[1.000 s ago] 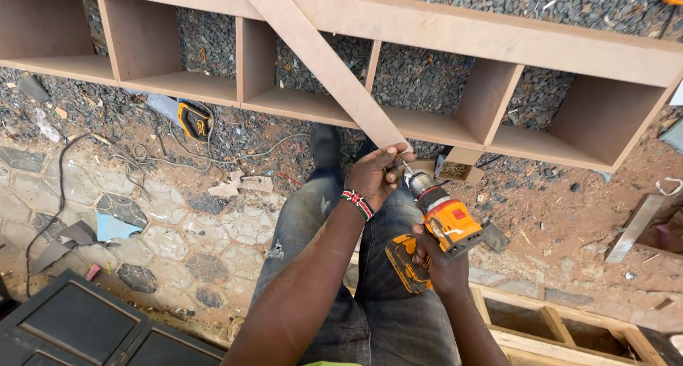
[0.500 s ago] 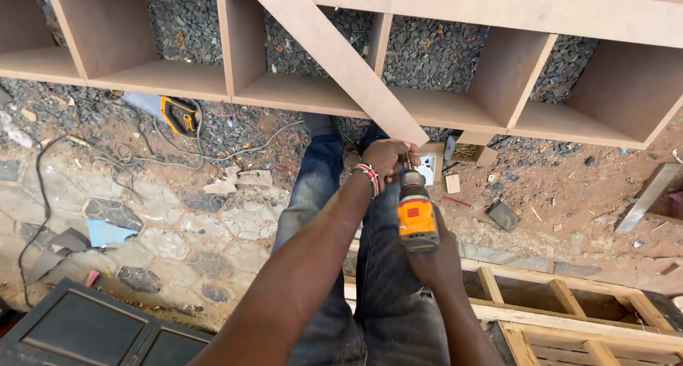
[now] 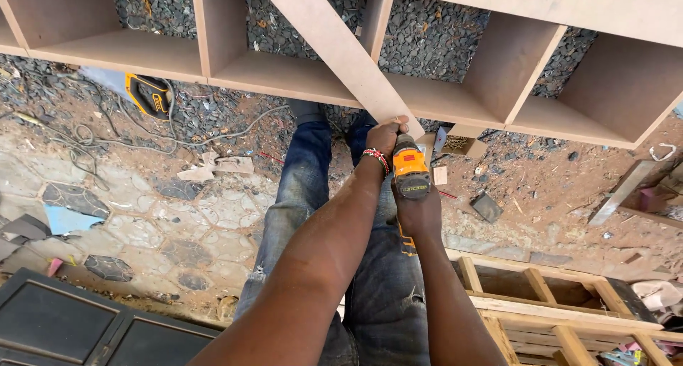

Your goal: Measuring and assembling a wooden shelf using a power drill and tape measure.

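Holding the lower end of a diagonal brace board (image 3: 341,53) with the left hand (image 3: 385,137), fingers curled over its tip, just above frame centre. Right hand (image 3: 420,213) is wrapped tight on the grip of an orange cordless drill (image 3: 410,170), at 3 o'clock of the left hand and touching it; drill nose points up at the board end, bit hidden.

Board runs from the left hand up toward 11 o'clock, lying across the front of the open shelf unit (image 3: 284,74).

Handling, my read:
- Board: flat sheet stock, stiff, light enough for one hand, smooth dusty faces so it can slide on the shelf edge. Pinch near the end, close to the fixing point, as the left hand does.
- Drill: dense, battery-heavy at the bottom, rubbery grip, no slip risk. Take it by the pistol grip only.
- Shelf unit: big, rigid, heavy; not a one-hand lift.

Counts:
- 1 brace board
- 1 drill in hand
- 1 yellow-and-black power tool (image 3: 149,96) on the ground at 10 o'clock, cable trailing
- 1 shelf unit, five bays at least partly in view
- 1 slatted wooden frame (image 3: 541,295) at 4 o'clock
- 1 dark panelled door (image 3: 78,327) at 8 o'clock
- 1 beaded wristband (image 3: 377,160) on the left wrist
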